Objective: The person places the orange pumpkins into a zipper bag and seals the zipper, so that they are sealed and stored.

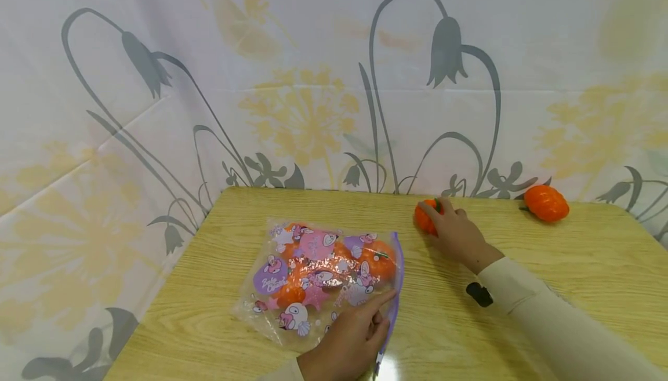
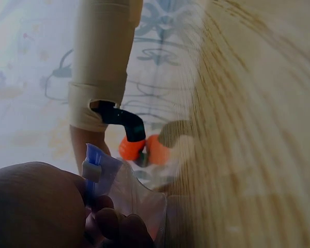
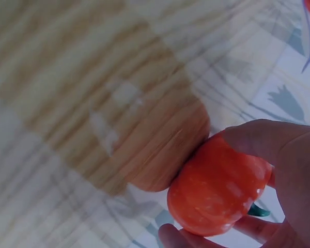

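My right hand (image 1: 460,235) grips a small orange toy pumpkin (image 1: 424,218) with a green stem toward the back of the table. In the right wrist view, thumb and fingers curl around this pumpkin (image 3: 217,188), close against the shiny tabletop. At the front, my left hand (image 1: 347,334) pinches the purple zip edge of a clear printed zip bag (image 1: 271,278). A pale slider (image 2: 91,171) shows on that edge in the left wrist view. Several orange pumpkins (image 1: 383,264) lie inside the bag, partly covered by its pink and purple prints.
Another orange pumpkin (image 1: 546,203) lies on its side at the back right of the wood-grain table (image 1: 449,340). Behind the table hangs a flower-printed cloth (image 1: 323,39). A black wrist camera (image 1: 479,294) sits under the right sleeve.
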A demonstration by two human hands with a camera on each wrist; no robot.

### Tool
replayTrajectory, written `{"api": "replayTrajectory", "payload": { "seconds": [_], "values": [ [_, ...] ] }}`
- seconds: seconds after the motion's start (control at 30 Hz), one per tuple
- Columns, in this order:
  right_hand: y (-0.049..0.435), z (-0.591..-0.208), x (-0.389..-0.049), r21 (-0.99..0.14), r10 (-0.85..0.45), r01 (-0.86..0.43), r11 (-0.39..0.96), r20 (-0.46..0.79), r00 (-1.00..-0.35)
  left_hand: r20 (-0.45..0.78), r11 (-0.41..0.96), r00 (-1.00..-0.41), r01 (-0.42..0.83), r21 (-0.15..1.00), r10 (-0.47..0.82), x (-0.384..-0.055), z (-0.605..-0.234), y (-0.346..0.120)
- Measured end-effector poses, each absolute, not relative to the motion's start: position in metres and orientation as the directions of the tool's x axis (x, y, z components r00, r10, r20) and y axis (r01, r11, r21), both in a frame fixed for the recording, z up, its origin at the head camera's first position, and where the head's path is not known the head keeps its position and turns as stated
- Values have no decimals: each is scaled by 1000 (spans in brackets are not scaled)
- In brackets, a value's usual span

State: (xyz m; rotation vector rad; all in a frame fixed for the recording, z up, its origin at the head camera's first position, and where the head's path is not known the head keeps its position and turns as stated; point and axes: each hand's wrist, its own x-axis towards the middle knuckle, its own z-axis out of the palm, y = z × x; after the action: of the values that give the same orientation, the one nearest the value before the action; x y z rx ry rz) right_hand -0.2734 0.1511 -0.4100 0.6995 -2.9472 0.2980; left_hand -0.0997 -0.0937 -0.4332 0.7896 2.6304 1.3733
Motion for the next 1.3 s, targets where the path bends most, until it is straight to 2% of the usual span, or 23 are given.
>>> {"api": "replayTrajectory", "payload": {
  "seconds": [0.57, 0.97, 1.3],
  "values": [
    [146, -406, -224, -162, -461, -505, 848, 246, -853, 145, 468, -878, 376, 800, 456, -101, -434, -93],
    [143, -402, -187, -140, -498, -541, 830, 252, -830, 152, 464, -868, 391, 795, 472, -101, -436, -93],
    [146, -403, -173, -350, -475, -513, 784, 195, -858, 141, 469, -877, 375, 800, 460, -102, -436, -92]
  ]
}}
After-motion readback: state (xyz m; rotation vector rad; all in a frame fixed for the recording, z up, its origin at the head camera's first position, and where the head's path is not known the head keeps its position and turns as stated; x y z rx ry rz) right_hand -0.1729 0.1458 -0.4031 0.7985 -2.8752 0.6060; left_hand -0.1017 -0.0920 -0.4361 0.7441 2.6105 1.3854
